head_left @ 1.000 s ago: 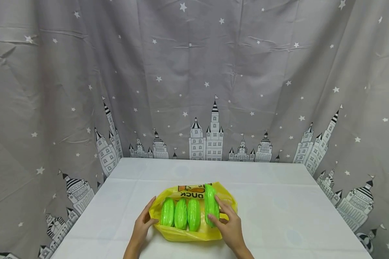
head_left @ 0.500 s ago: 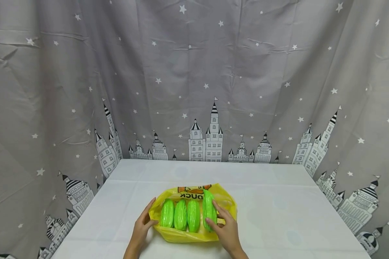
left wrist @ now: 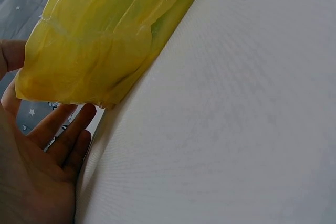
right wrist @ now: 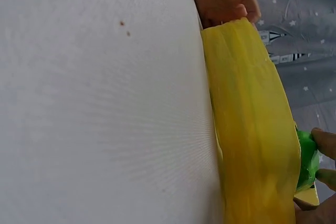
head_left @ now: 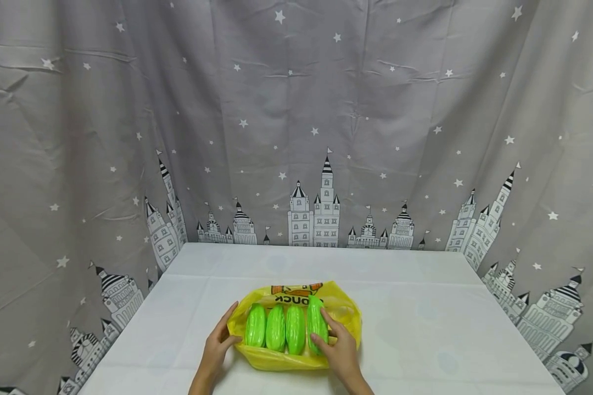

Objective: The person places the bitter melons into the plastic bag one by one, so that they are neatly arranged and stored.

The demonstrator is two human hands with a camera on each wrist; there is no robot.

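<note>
A yellow plastic bag (head_left: 277, 359), printed with DUCK lettering, lies spread open on the table. Three bright green, ridged, cucumber-shaped vegetables sit side by side in it: a left one (head_left: 255, 325), a middle one (head_left: 275, 328) and a right one (head_left: 295, 329). My right hand (head_left: 342, 348) grips a fourth green cucumber (head_left: 318, 325) between thumb and fingers, just right of the row, over the bag's opening. My left hand (head_left: 216, 343) pinches the bag's left edge; the left wrist view shows the thumb on the yellow plastic (left wrist: 89, 51) and other fingers (left wrist: 68, 135) below it.
A white cloth-covered table (head_left: 425, 329) extends around the bag on all sides. Behind and beside it hangs a grey curtain (head_left: 296, 109) with printed stars and castles.
My right hand has moved slightly left and down with the green cucumber, nearer the row in the bag. My left hand has stayed at the bag's edge.
</note>
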